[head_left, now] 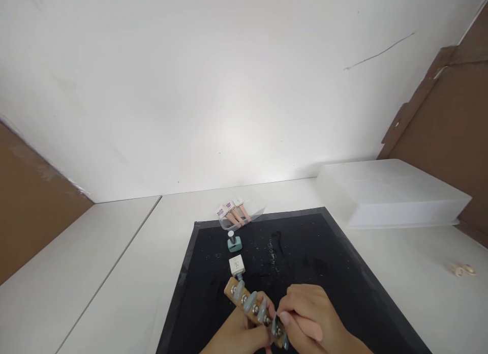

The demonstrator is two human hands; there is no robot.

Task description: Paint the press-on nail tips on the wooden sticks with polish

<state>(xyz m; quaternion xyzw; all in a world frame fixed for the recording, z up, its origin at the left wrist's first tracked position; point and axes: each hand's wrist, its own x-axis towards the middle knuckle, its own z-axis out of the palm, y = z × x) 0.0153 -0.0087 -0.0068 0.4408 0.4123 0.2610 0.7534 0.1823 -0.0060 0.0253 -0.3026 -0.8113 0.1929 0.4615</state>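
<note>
My left hand (pixel 244 331) is closed around a wooden bar (pixel 230 285), held at a slant above the black mat. Along the bar, grey-green false nails (pixel 250 301) stand in a row on round metal studs. My right hand (pixel 310 313) pinches a pink-handled tool (pixel 310 327), its dark tip at a nail near the bar's lower end. Fingers partly hide that tip, so I cannot tell its exact kind. Just beyond the bar sits a white square block (pixel 237 264) with a dark neck. Farther back stands a small green bottle (pixel 234 243) with a white-topped cap.
A black mat (pixel 301 237) with smudges covers part of the white table (pixel 122 272). At its back edge, a clear tray (pixel 257 211) holds pink-handled pieces with white square ends. A white plastic box (pixel 396 191) stands right, and small beige pieces (pixel 460 269) lie nearby.
</note>
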